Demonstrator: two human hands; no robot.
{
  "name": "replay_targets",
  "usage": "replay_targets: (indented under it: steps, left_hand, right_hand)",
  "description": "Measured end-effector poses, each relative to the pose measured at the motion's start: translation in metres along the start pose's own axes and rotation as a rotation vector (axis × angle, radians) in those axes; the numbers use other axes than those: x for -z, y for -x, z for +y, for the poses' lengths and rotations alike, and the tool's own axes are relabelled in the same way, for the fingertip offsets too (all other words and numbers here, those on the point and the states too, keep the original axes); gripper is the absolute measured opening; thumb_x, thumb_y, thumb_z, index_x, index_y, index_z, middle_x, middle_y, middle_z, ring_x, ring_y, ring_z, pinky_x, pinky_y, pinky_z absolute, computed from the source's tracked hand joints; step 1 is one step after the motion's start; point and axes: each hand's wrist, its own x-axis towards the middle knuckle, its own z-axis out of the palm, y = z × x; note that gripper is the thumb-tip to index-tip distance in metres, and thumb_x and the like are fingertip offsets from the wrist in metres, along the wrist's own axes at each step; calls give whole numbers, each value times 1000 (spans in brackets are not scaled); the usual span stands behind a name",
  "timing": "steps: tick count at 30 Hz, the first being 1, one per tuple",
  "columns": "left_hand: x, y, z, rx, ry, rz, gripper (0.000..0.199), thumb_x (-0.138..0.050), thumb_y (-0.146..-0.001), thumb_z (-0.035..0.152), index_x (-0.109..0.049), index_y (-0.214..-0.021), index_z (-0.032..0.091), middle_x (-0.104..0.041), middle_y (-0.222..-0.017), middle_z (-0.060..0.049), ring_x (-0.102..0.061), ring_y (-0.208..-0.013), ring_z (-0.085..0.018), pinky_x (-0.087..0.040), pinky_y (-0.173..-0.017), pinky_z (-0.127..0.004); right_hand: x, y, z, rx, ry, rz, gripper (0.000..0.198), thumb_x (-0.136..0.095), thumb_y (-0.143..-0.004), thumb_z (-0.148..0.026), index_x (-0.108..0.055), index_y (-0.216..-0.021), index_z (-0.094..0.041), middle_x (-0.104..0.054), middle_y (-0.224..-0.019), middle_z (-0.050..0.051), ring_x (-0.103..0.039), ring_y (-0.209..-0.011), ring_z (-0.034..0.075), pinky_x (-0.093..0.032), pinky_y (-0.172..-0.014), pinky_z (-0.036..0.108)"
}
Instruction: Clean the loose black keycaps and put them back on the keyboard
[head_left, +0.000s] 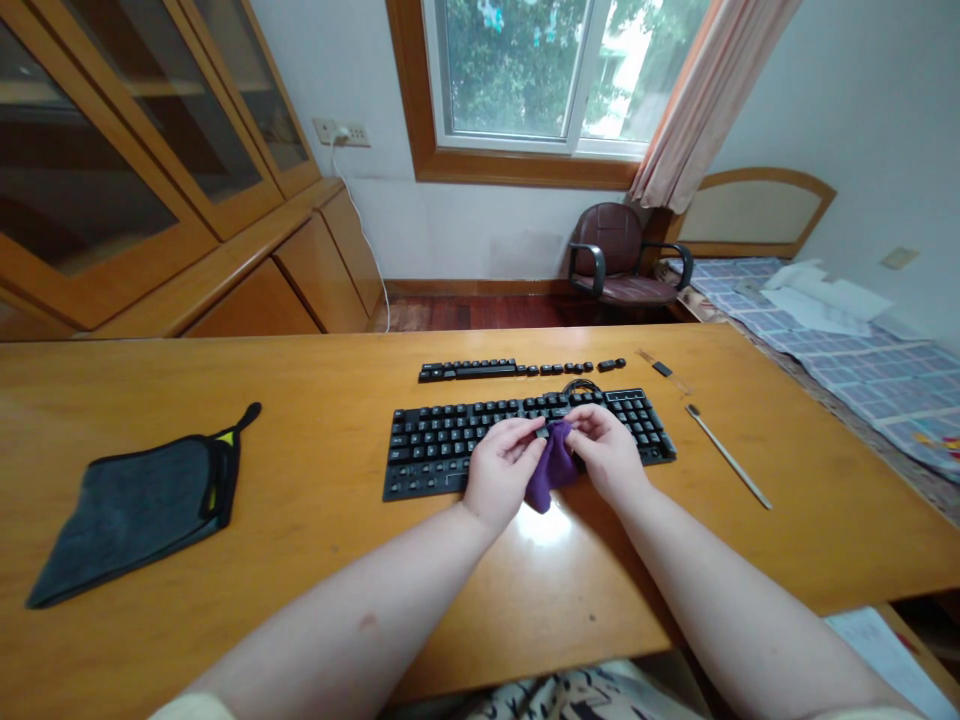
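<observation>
Over the black keyboard (pixel 431 435), my two hands come together in front of me. My left hand (pixel 501 465) is closed, pinching a small black keycap (pixel 541 431) between thumb and fingertips. A purple cloth (pixel 551 475) hangs from my right hand (pixel 604 450), whose fingers are closed on its upper edge against the keycap. The keyboard's bottom row on the left lacks its caps, showing bare switches. Behind the keyboard, removed keycaps (pixel 480 370) lie in a line, a long space bar among them. My hands hide part of the keyboard's middle.
A folded grey cloth (pixel 150 490) with black and yellow trim lies at the left. To the right are a thin brush (pixel 727 455) and a wire keycap puller (pixel 661 369). The keyboard's coiled cable (pixel 581 386) sits behind it. The desk's far edge faces a chair (pixel 619 250).
</observation>
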Motion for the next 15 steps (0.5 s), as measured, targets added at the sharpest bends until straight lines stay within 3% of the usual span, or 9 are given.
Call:
replay_targets:
  steps: [6, 15]
  left_hand:
    - [-2, -1, -8, 69, 110, -20, 27, -63, -73, 20, -64, -100, 17, -66, -100, -8, -62, -95, -17, -49, -89, -32]
    - [-2, -2, -10, 144, 123, 1, 25, -70, -66, 18, -64, -90, 16, -66, -86, -5, -63, -82, -15, -51, -82, -30]
  right_hand:
    - [-3, 2, 1, -46, -23, -51, 17, -72, -59, -28, -62, -69, -18, -63, -64, 1, -55, -57, 12, -45, -55, 25]
    - [-3, 3, 0, -41, 29, -66, 18, -72, -61, -32, -66, -71, -18, -66, -67, 3, -58, -58, 14, -47, -56, 28]
